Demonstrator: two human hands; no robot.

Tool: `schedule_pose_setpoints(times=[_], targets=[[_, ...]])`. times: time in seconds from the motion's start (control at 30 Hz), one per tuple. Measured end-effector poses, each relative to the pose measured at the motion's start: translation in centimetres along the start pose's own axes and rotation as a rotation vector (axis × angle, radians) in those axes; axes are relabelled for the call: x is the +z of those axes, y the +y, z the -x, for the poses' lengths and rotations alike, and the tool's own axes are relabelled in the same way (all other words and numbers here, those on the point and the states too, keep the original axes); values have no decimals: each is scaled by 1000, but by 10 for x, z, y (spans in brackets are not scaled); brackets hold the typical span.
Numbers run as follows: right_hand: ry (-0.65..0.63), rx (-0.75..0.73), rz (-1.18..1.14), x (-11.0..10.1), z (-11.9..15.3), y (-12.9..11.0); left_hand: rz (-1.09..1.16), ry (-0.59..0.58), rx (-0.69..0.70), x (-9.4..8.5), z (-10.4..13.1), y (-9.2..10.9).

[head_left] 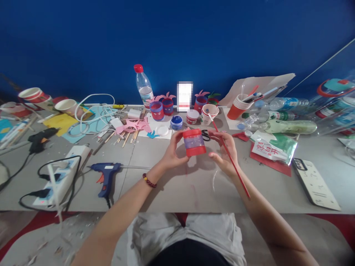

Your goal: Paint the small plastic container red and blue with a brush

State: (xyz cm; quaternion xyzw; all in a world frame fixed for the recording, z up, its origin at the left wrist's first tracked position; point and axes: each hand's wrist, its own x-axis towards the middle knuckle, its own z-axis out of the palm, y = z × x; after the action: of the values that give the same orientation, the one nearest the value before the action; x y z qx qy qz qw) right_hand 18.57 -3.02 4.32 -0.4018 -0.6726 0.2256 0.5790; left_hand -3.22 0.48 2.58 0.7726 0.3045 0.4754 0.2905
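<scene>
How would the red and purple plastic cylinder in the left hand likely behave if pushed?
The red and purple plastic cylinder is probably light, its middle looking see-through. Laid sideways, its round wall might roll.

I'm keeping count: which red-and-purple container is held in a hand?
The plastic cylinder with red ends and a purple middle, in the left hand; the others, topped with pink paper leaves, stand near the blue wall.
</scene>
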Motion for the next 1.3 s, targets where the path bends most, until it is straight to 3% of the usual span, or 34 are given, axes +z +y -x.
schedule_pose_setpoints(times=[0.17,0.3,0.47,0.67,0.77,0.97,1.13,1.3], targets=[[-167,-25,-66,-2,-6,10,189,-102,-45,1,0,2],[-226,13,-45,-4,-8,7,251,-159,-72,0,0,1],[-234,-1,82,-7,-8,4,178,-184,-101,-2,2,-5],[-258,-42,188,-7,-7,0,45,-160,-26,-5,0,-6],[-195,-59,158,-7,-7,-1,-6,-94,-28,-6,-2,-6],[109,-77,205,-3,-2,-2,-245,75,6,-2,1,-12],[159,-211,237,3,4,-7,-429,154,39,1,5,-17],[212,-270,282,4,6,-8,-468,203,99,1,3,-17]])
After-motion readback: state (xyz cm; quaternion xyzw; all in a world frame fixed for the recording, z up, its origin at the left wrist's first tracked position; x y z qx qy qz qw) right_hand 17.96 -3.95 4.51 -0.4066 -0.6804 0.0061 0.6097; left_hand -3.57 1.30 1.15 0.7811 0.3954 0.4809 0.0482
